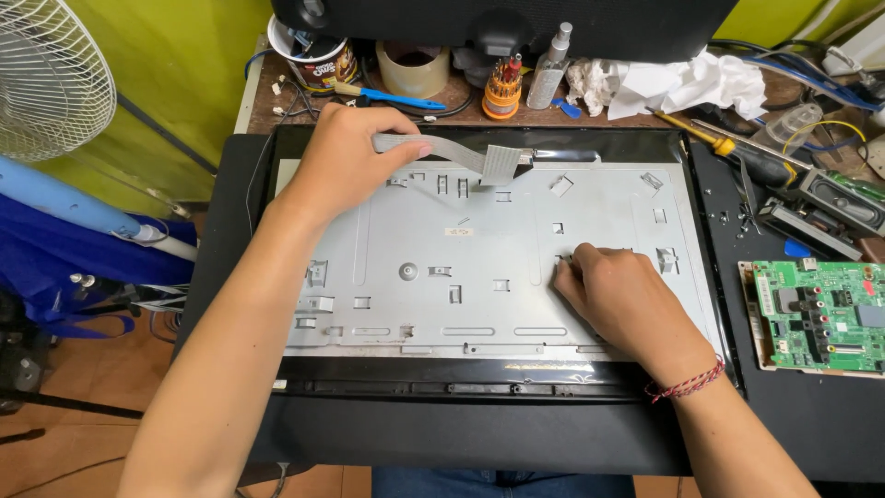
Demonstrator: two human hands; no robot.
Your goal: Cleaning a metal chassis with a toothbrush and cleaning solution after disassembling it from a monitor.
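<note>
My left hand (346,161) pinches the near end of a flat grey ribbon cable (452,152), fingers closed on it; the cable runs left to right along the top edge of the large silver sheet-metal back panel (415,240). My right hand (613,295) is curled, fingertips pressed on a small tab mid-panel; whether it grips anything I cannot tell
</note>
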